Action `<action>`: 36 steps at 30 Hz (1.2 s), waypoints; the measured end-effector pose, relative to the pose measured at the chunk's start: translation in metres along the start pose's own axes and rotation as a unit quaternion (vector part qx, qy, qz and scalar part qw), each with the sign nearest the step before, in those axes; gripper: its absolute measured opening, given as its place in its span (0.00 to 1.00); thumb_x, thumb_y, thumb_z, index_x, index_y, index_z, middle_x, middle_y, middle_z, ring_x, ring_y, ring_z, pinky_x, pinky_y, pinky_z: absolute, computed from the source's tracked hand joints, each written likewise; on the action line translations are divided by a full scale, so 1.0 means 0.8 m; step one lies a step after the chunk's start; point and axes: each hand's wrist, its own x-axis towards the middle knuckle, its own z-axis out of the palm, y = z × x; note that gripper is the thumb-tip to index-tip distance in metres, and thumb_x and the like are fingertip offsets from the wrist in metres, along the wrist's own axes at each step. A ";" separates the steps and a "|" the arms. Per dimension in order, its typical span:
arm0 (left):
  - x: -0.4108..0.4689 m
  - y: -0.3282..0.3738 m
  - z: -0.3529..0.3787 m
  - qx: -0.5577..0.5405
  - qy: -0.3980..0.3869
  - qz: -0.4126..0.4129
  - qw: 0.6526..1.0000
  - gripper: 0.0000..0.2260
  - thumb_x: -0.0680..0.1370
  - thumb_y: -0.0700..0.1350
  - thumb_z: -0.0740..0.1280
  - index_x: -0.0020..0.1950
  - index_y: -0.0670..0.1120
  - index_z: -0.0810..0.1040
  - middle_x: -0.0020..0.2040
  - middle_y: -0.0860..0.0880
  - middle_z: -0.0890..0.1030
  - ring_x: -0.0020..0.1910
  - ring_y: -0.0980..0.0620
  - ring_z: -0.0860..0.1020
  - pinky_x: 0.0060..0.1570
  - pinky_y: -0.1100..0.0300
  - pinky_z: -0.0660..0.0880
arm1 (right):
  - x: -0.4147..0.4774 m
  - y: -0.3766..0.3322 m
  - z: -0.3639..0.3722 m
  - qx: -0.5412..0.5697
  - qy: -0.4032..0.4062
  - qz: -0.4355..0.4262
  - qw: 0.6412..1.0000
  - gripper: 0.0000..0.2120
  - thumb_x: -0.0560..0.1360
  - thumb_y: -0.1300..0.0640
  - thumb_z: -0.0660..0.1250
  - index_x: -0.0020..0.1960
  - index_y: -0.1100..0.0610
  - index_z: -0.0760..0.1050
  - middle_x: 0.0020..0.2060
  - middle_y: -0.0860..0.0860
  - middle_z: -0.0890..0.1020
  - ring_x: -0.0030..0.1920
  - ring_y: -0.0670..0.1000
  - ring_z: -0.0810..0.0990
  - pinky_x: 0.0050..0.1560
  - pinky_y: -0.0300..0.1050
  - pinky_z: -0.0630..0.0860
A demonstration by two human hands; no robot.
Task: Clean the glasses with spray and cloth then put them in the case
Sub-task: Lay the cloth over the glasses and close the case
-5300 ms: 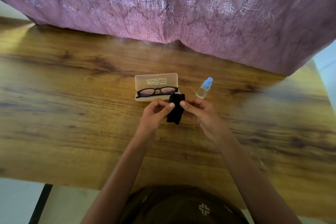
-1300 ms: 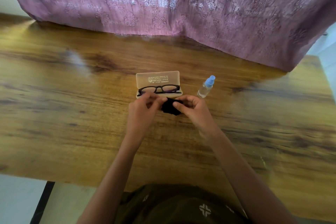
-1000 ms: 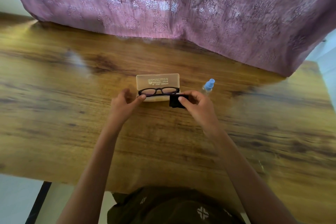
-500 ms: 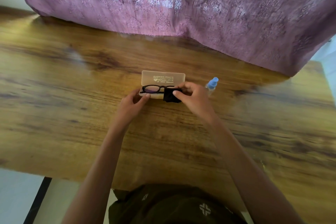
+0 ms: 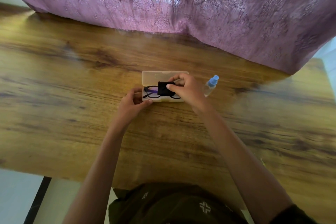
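A translucent beige case [image 5: 154,77] lies open mid-table, lid raised at the back. The black-framed glasses [image 5: 150,91] rest inside it. My right hand [image 5: 188,90] pinches a folded black cloth [image 5: 164,88] and holds it over the glasses' right half, hiding that lens. My left hand [image 5: 132,104] grips the case's left front corner with thumb and fingers. A small clear spray bottle [image 5: 211,85] with a blue cap stands just right of the case, partly behind my right hand.
The wooden table [image 5: 72,114] spreads wide on both sides. A purple patterned fabric [image 5: 181,5] drapes over its far edge. The near table edge is close to my dark clothing [image 5: 172,203].
Both hands held the cloth in front of the case earlier. The left hand let go and took the case's left corner. The right hand carried the folded cloth over the glasses in the case.
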 end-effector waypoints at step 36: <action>0.007 -0.008 -0.001 0.025 -0.007 0.024 0.999 0.26 0.74 0.50 0.72 0.70 0.50 0.69 0.59 0.49 0.79 0.54 0.54 0.77 0.49 0.63 0.74 | 0.000 0.053 -0.001 -0.400 0.045 -0.279 0.872 0.51 0.61 0.49 0.82 0.76 0.58 0.61 0.69 0.54 0.69 0.68 0.55 0.66 0.70 0.53 0.69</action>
